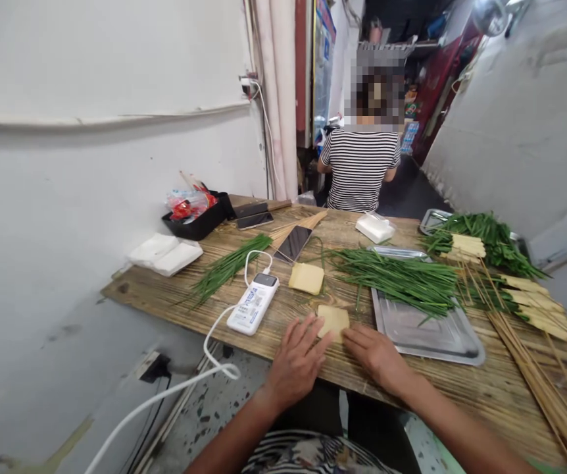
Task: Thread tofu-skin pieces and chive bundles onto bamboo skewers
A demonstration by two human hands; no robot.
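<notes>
A thin square of pale yellow sheet, like dried tofu (333,323), lies near the table's front edge between my hands. My left hand (297,355) rests over its left side, fingers stretched out and spread. At the right edge, my right hand (375,354) touches it with outstretched fingertips; its thumb is hidden. Just behind lies a small stack of similar yellow squares (307,278). Long green chives (402,280) lie across a metal tray (426,336) to the right, and a smaller bunch of chives (237,263) is on the left.
A white power bank (254,303) with a cable lies left of my hands, near a phone (293,243). Wooden skewers (535,375) and skewered yellow rolls (542,306) occupy the right. Tissues (165,253) and a black box (199,220) stand left. A person (362,164) sits beyond the table.
</notes>
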